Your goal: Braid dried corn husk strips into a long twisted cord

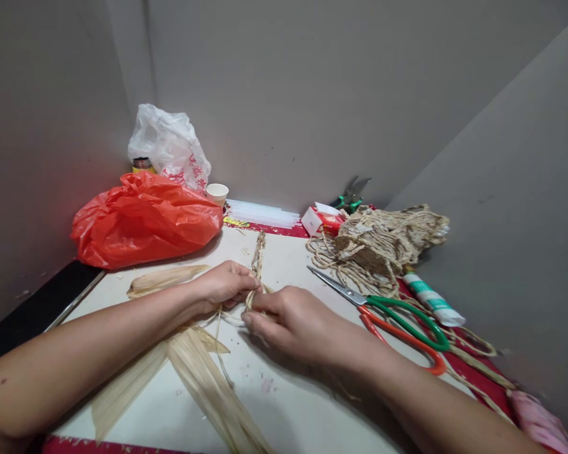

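Near the middle of the white board, my left hand [230, 284] pinches a narrow braid of dry straw-coloured strands [258, 252], which stretches away toward the back. Close beside it, my right hand [288, 318] is closed on the loose strands at the braid's near end; the fingers hide part of them. Thin strands trail down below my hands. Wide dry corn husks [208, 378] lie under my left forearm and toward the front edge. Another husk [163, 280] rests beyond that forearm.
Scissors with green and orange handles [360, 299] lie open at right. Behind them is a bundle of twisted cord [388, 236]. A red plastic bag [146, 221], paper cup [218, 192], pale sticks [262, 214], small red box [322, 221] and pruning shears [351, 197] line the back.
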`<state>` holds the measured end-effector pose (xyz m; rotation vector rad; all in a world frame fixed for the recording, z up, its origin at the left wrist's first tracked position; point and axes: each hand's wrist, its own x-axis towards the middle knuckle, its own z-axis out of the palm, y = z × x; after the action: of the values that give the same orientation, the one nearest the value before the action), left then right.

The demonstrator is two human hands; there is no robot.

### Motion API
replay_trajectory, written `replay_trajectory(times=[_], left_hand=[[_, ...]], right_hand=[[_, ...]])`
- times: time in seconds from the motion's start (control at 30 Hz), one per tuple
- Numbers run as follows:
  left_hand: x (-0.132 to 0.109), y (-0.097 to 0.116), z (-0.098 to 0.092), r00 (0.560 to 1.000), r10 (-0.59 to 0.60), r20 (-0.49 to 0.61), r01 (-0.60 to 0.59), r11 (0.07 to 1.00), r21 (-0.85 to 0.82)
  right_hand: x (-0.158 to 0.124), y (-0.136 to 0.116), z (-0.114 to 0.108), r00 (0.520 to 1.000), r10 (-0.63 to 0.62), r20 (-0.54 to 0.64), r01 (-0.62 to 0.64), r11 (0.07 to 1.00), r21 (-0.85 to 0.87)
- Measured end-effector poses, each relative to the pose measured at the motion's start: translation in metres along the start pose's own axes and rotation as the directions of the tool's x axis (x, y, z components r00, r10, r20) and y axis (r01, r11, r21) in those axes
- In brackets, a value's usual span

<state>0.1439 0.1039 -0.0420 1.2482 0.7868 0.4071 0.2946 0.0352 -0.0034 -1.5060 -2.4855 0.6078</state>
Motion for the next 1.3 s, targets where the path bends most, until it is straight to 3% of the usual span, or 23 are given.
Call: replay_trajectory(times=[0.07,0.13,0.17,0.23,0.3,0.37,0.43,0.53,0.67,0.73,0.8,0.9,1.0,1.17,1.3], left_hand=[[0.000,0.002,-0.001,1.000,0.011,0.016,-0.010,0.998,-0.057],[-0.001,0.003,-0.002,1.000,0.020,0.023,-0.018,0.996,-0.092],[-0.001,0.003,-0.002,0.999,0.025,0.025,-0.022,0.995,-0.092],[-0.002,0.004,-0.002,0.998,0.052,0.024,-0.051,0.997,-0.064],[-0.003,0.004,-0.001,0.996,0.086,0.028,-0.086,0.996,-0.021],[-0.003,0.003,-0.001,0.994,0.105,0.012,-0.105,0.994,0.007],[-0.003,0.003,-0.001,0.994,0.108,-0.010,-0.108,0.994,0.030],[-0.004,0.003,-0.001,0.994,0.107,-0.004,-0.106,0.992,0.069],[-0.005,0.007,-0.003,0.996,0.085,0.011,-0.085,0.989,0.117],[-0.005,0.008,-0.003,0.997,0.075,0.029,-0.079,0.980,0.181],[-0.003,0.007,-0.005,0.995,0.099,0.033,-0.104,0.964,0.243],[0.000,0.003,-0.010,0.983,0.182,0.035,-0.182,0.914,0.361],[-0.001,0.004,-0.013,0.976,0.209,0.056,-0.207,0.825,0.527],[-0.016,0.017,-0.008,0.986,0.161,-0.035,-0.072,0.608,0.791],[-0.029,0.023,0.010,0.974,0.197,-0.110,0.037,0.339,0.940]], right_hand=[[0.003,0.010,-0.011,0.994,0.054,-0.097,-0.029,0.971,0.237],[0.010,0.022,-0.016,0.935,0.230,-0.269,-0.108,0.910,0.400],[0.014,0.027,-0.015,0.906,0.304,-0.294,-0.135,0.867,0.479],[0.022,0.033,-0.006,0.908,0.381,-0.176,-0.163,0.707,0.688],[0.027,0.035,0.006,0.936,0.347,0.057,-0.212,0.426,0.880],[0.029,0.034,0.017,0.934,0.290,0.211,-0.269,0.175,0.947],[0.028,0.033,0.020,0.925,0.262,0.275,-0.297,0.051,0.953],[0.026,0.035,0.015,0.924,0.204,0.325,-0.345,0.073,0.936],[0.027,0.040,0.003,0.923,0.196,0.332,-0.379,0.300,0.875],[0.028,0.044,0.001,0.913,0.191,0.361,-0.407,0.370,0.835],[0.030,0.049,0.003,0.903,0.156,0.400,-0.429,0.367,0.825],[0.033,0.051,0.012,0.900,0.120,0.419,-0.435,0.230,0.870],[0.034,0.046,0.020,0.900,0.190,0.393,-0.422,0.146,0.895],[0.032,0.032,0.026,0.889,0.365,0.277,-0.382,0.258,0.887],[0.032,0.026,0.029,0.889,0.394,0.233,-0.345,0.242,0.907]])
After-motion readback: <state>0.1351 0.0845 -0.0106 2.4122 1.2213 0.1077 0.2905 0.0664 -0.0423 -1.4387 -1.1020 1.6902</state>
